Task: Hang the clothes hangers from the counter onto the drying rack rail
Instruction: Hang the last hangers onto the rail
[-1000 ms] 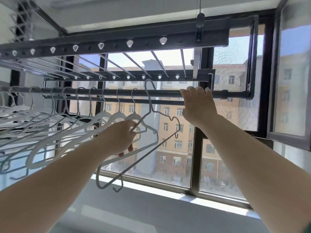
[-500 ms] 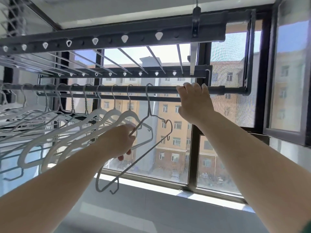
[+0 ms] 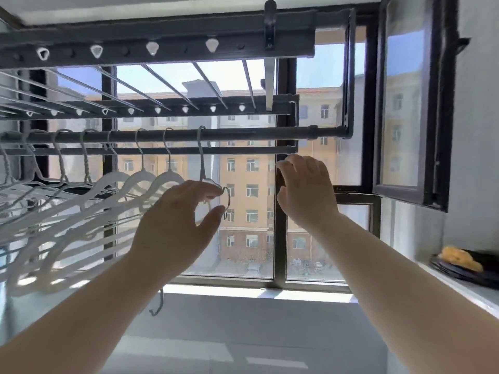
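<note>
The dark drying rack rail [image 3: 256, 132] runs across the window at head height. A thin grey wire hanger [image 3: 201, 157] hangs from it by its hook, rightmost in a row of several white hangers [image 3: 140, 182]. My left hand [image 3: 178, 225] is just under it with fingers and thumb spread apart around the hanger's small shoulder loop, the fingertips touching the wire. My right hand [image 3: 305, 190] hovers below the rail to the right, fingers loosely spread, holding nothing. The lower part of the wire hanger is hidden behind my left hand and arm.
Above the rail sit the rack's upper beams [image 3: 162, 47] with thin cross rods. An open window sash [image 3: 405, 103] juts in at the right. A counter edge [image 3: 459, 292] at the lower right carries a dark plate [image 3: 486, 273] holding something yellow.
The wire hanger's hook has settled on the rail and my left hand has loosened its grip on it. My right hand has come off the rail and dropped below it.
</note>
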A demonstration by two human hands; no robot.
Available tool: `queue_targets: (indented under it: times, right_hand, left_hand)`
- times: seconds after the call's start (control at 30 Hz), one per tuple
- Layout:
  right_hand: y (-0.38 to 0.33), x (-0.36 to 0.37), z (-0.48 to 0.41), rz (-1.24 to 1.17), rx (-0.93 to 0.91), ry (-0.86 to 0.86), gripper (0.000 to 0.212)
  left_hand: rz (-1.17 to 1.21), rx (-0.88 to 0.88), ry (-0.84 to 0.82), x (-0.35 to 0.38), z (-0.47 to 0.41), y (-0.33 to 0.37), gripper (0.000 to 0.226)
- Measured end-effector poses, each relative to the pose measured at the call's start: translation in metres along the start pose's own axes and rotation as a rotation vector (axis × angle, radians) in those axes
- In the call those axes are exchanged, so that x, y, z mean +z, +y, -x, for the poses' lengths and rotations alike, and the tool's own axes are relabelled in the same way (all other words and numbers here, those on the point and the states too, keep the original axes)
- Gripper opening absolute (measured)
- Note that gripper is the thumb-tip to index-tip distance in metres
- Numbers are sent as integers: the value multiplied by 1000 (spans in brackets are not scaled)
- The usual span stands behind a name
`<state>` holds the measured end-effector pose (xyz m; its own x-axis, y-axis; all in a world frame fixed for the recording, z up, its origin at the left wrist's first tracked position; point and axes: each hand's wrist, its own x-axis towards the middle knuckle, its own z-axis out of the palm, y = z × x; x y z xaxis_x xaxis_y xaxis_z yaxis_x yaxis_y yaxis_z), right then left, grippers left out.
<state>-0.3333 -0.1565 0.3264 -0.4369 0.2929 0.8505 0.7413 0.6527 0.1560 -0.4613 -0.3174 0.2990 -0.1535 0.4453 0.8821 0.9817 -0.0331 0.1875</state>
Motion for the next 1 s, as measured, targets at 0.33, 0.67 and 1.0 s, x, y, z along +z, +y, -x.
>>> queue_targets:
  times: [0.33,0.67,1.0]
  right_hand:
    - [101,-8,112,40,161,-221,25]
    - [290,-54,301,33,727,-439,25]
    - [408,-144,482,341,1241,-529,33]
  left_hand:
    - [442,-46,-349,89,51,75,32]
    - [628,-131,-665,242,110,212,37]
    - [795,-31,-1028,358,181,397,30]
